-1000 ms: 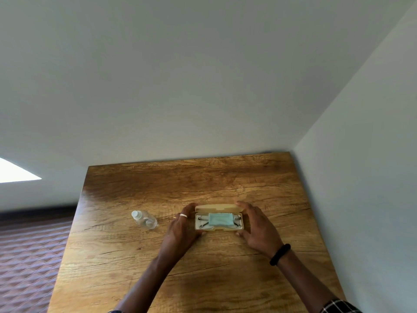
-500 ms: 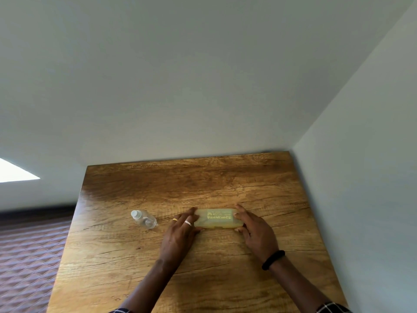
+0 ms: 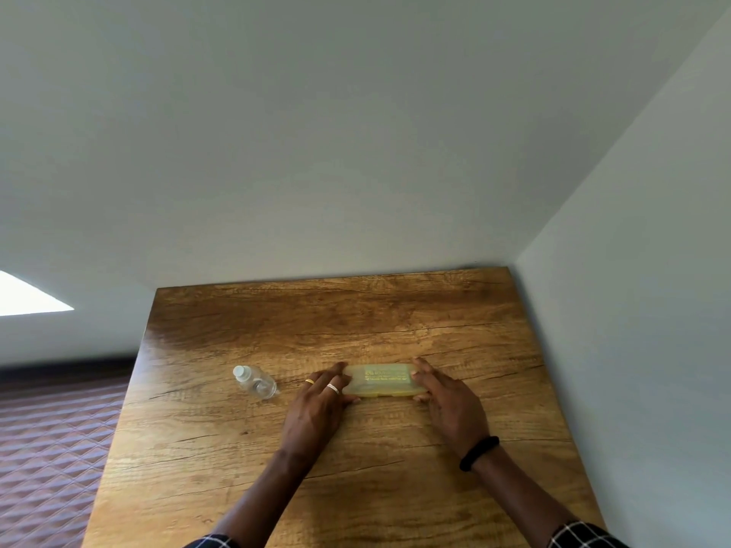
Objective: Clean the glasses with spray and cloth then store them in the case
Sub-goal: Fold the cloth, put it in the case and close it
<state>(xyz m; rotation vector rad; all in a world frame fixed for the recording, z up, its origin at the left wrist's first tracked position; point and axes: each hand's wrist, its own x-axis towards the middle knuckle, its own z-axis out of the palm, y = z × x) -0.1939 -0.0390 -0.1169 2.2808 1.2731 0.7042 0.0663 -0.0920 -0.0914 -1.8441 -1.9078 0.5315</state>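
Note:
A yellowish translucent glasses case [image 3: 381, 381] lies closed on the wooden table [image 3: 356, 318], gold print on its lid. The glasses and cloth are hidden inside it. My left hand [image 3: 316, 409], with two rings, rests at the case's left end with fairly straight fingers touching it and the thumb along its front edge. My right hand [image 3: 451, 405], a black band on its wrist, presses its straight fingers on the right end of the lid, with the thumb at the front edge. A small clear spray bottle [image 3: 255, 382] lies on its side to the left of my left hand.
The table stands in a corner, with a grey wall [image 3: 633, 350] along its right edge and another behind its far edge. A patterned maroon floor [image 3: 47, 448] lies beyond the table's left edge.
One second ago the case was open, showing the glasses and the blue cloth inside. The lid has come down and both hands now lie on the closed case. The bottle has not moved.

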